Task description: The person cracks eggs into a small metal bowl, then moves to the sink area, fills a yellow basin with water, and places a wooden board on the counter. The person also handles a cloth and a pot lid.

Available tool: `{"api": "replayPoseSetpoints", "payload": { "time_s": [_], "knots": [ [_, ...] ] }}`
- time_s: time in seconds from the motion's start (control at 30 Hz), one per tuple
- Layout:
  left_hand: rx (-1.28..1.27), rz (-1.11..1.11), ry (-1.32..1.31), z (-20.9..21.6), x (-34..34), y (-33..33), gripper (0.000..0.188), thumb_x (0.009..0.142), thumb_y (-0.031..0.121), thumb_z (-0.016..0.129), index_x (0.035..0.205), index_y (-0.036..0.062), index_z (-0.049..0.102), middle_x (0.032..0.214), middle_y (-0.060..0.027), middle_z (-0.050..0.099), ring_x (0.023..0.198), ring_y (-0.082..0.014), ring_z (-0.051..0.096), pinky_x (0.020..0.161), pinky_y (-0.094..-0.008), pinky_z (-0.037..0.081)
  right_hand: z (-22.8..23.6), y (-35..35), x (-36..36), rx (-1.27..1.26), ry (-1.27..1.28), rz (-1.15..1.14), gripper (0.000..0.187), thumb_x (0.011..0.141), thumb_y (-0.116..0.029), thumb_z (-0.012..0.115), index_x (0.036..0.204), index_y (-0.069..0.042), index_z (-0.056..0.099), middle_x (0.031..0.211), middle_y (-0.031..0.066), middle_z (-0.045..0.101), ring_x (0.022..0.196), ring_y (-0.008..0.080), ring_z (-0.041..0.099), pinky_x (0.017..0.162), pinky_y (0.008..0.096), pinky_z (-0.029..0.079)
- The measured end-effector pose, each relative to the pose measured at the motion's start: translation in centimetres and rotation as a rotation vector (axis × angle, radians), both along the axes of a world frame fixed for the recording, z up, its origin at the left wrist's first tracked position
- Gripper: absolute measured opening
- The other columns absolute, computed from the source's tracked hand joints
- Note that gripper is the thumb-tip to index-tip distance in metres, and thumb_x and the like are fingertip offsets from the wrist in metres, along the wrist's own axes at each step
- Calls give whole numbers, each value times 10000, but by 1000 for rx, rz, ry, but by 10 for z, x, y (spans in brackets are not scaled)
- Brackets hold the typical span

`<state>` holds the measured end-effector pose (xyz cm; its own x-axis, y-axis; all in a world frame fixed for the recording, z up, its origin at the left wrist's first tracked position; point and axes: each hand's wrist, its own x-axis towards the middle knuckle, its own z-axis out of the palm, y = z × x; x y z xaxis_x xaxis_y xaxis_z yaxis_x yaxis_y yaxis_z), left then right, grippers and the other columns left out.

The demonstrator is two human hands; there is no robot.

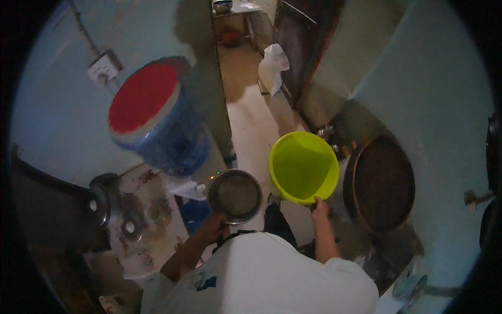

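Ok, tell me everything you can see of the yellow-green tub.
The yellow-green tub is round and deep, with a smooth, plastic-looking wall and a brighter rim. Its mouth faces up toward the camera; no contents can be made out inside. The right hand grips the near rim with its fingers. The tub is right of the metal pot; its underside is hidden, so whether anything supports it cannot be told.

The pot (238, 197) is left of the tub (303, 170); the bucket (170, 131) stands beyond the pot, to its left; the container (384, 183) sits just right of the tub; farther ahead, the bag (272, 72) lies beside the door (295, 47); the socket (105, 68) is on the left wall (52, 115).
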<state>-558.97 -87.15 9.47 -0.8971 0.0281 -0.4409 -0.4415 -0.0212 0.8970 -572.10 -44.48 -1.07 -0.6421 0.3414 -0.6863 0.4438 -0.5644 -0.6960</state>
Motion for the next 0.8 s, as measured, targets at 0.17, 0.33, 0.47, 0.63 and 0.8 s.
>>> {"api": "replayPoseSetpoints", "payload": {
  "time_s": [0.17,0.33,0.47,0.63,0.8],
  "knots": [
    [319,305,-527,23,-153,42,262,871,217,484,990,-11,534,755,-126,615,494,-141,523,355,-204,376,4,23,-155,39,-95,104,294,867,-135,614,1124,-39,506,1048,104,548,810,210,567,593,313,501],
    [406,369,-530,43,-283,49,264,894,205,431,937,-28,548,720,-154,622,458,-153,505,353,-213,368,18,13,-311,26,-177,224,285,847,-126,623,1092,-44,502,968,102,561,754,206,568,563,307,492],
    [453,432,-471,29,-407,46,239,882,185,451,872,-30,554,696,-157,618,476,-157,514,353,-236,357,15,-11,-438,91,-104,280,268,834,-127,634,1061,-52,513,962,94,566,751,202,568,548,301,489],
    [490,520,-353,19,-551,3,230,874,172,463,858,-45,536,651,-153,589,435,-161,476,347,-246,331,13,-52,-594,12,35,490,197,863,-133,590,1026,-35,537,946,89,571,765,197,563,591,351,498],
    [535,648,-316,32,-662,-38,217,879,178,459,878,-27,532,619,-141,572,405,-159,463,339,-242,328,27,-122,-756,47,-50,532,291,840,-105,597,1112,-36,520,969,104,578,755,228,590,551,332,503]
  ]
}}
